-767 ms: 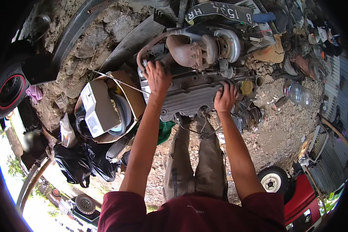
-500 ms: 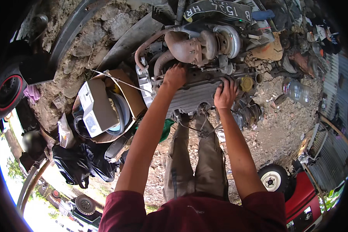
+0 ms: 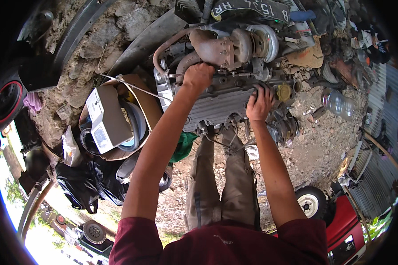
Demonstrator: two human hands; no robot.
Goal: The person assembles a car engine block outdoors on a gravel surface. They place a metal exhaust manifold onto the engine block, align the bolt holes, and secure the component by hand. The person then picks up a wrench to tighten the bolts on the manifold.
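An engine with a grey ribbed valve cover (image 3: 216, 110) lies in front of me. A rusty exhaust elbow (image 3: 214, 48) and a turbocharger (image 3: 263, 43) sit along its far side. My left hand (image 3: 199, 76) is closed in a fist at the cover's far edge, just below the elbow; its fingertips and anything in them are hidden. Toward the cover's right end lies my right hand (image 3: 259, 104), fingers slightly apart and resting on the surface, beside the yellowish oil filler cap (image 3: 284, 92).
A cardboard box (image 3: 148, 99) of parts, with a white carton (image 3: 107, 121) on top, stands at left by black plastic bags (image 3: 79, 183). A clear plastic bottle (image 3: 338, 104) lies on the rubble at right. Behind the engine is a number plate (image 3: 252, 9).
My left hand has moved a little away from me and left along the elbow, and more of its fist shows. My right hand stays on the cover. The view has shifted slightly.
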